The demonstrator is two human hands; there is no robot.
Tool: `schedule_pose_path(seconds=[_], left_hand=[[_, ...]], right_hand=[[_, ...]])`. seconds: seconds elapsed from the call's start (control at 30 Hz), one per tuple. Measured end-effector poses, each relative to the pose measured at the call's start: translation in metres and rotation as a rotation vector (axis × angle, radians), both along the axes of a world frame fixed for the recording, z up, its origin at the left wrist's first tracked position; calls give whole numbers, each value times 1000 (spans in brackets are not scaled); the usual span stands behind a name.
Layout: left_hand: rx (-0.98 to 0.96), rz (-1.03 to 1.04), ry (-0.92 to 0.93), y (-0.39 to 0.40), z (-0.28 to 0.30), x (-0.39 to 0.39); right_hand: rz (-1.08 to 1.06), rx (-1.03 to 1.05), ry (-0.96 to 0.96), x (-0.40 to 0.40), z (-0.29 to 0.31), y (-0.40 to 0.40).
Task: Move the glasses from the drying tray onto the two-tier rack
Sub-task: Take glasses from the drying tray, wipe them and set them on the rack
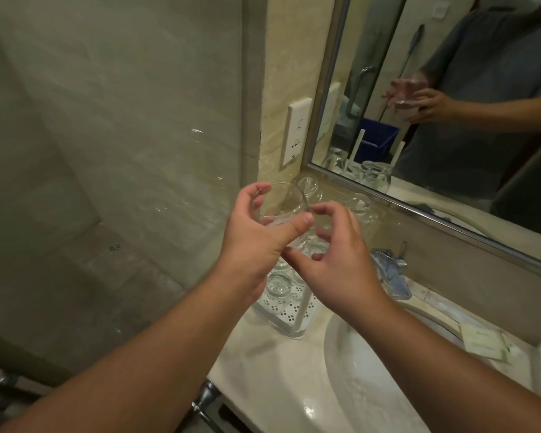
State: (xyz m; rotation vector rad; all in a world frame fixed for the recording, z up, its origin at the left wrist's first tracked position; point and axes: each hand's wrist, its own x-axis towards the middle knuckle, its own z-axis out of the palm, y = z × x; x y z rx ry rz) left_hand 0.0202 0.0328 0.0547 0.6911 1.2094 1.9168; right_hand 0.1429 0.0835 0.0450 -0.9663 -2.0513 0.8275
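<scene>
My left hand [250, 232] grips a clear glass [281, 204], fingers round its far side and thumb across its near side, lifted above the rack. My right hand [334, 254] is beside it with curled fingers near the glass's base; whether it touches the glass I cannot tell. Below the hands stands the white perforated rack [294, 310] with a white post at its front corner. An upturned glass [278, 287] sits on its lower level. Two more upturned glasses [310, 187] [358, 207] stand higher up, near the mirror.
A white sink basin [372, 370] lies to the right of the rack on the marble counter [256, 364]. A chrome faucet [391, 270] stands behind it. The mirror [450, 120] runs along the back wall, a wall socket [297, 129] to its left. Paper packets [484, 340] lie at right.
</scene>
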Motion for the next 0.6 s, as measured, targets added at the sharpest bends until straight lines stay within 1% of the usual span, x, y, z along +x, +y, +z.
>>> schedule_pose_path(seconds=[0.23,0.33,0.6], left_hand=[[-17,-137,193,5,-9,21],[-24,-172,212,7,-9,32],[-105,-276,227,21,-16,75]], right_hand=[[-15,-132,-37,28,-8,5],[-34,-143,-55,42,-11,6],[-104,-215,-25,90,-21,6]])
